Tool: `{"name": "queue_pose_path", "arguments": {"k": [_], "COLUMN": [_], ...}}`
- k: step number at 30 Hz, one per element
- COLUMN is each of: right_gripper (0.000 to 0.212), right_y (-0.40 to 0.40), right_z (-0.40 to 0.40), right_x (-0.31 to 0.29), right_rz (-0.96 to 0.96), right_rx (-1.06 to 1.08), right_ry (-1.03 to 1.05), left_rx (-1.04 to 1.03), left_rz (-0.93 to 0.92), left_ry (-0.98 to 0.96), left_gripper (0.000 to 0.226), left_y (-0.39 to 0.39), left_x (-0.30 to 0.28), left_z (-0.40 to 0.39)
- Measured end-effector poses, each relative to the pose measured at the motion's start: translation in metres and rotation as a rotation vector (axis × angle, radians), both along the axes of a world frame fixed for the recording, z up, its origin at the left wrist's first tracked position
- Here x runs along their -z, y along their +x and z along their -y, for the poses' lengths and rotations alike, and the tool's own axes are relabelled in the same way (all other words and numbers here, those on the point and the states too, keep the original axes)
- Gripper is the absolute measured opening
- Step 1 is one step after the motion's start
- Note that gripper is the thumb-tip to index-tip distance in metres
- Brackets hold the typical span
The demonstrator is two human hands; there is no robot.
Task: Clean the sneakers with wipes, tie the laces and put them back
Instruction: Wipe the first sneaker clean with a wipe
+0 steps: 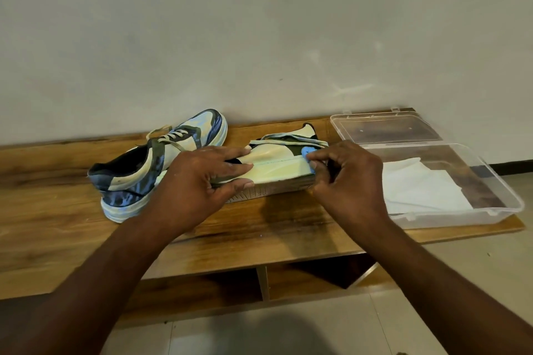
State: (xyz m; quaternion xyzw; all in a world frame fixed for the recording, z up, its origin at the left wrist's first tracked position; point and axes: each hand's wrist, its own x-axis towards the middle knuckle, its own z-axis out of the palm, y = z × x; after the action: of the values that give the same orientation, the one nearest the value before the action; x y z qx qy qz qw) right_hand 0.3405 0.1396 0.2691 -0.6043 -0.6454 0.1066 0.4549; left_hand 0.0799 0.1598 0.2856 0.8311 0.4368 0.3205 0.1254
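Second sneaker (pixel 155 164) stands far left on the wooden bench (pixel 259 239), untouched. My left hand (pixel 202 179) clamps the near sneaker (pixel 274 164), tipped on its side, long axis left-right. Right hand (pixel 343 179) pinches a blue wipe (pixel 308 152) at its right end. Open plastic box (pixel 461 204) just right limits room; bare bench nearer.

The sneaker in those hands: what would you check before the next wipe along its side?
1. Left hand holds the tipped sneaker steady: ok.
2. Right hand pinches something blue at the shoe's end; whether it is a wipe: cannot tell.
3. White sheets within reach in the clear box: ok.
4. Laces tied on the other sneaker: not ok, they trail loose.
5. Side fully clean: cannot tell.
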Motion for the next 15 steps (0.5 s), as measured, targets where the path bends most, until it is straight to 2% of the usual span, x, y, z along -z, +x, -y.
{"name": "queue_pose_path", "arguments": {"k": [6, 10, 12, 13, 15], "right_gripper": [0.019, 0.021, 0.023, 0.024, 0.023], "right_y": [0.027, 0.006, -0.007, -0.011, -0.007], "right_z": [-0.012, 0.0, 0.005, 0.005, -0.001], "right_x": [-0.001, -0.007, -0.006, -0.005, -0.005], "right_rz": [-0.254, -0.211, -0.081, -0.022, -0.025], "right_rx": [0.177, 0.059, -0.01, -0.016, 0.017], "right_ry": [-0.237, -0.129, -0.067, -0.038, -0.011], "left_rx": [0.01, 0.029, 0.038, 0.042, 0.047], "left_rz": [0.011, 0.002, 0.002, 0.003, 0.005], "left_ry": [0.009, 0.037, 0.042, 0.042, 0.041], "left_gripper": [0.036, 0.035, 0.034, 0.033, 0.034], "left_y": [0.0, -0.001, -0.002, -0.003, -0.003], "left_x": [-0.001, 0.002, 0.003, 0.003, 0.003], "left_z": [0.002, 0.0, -0.001, -0.002, -0.002]}}
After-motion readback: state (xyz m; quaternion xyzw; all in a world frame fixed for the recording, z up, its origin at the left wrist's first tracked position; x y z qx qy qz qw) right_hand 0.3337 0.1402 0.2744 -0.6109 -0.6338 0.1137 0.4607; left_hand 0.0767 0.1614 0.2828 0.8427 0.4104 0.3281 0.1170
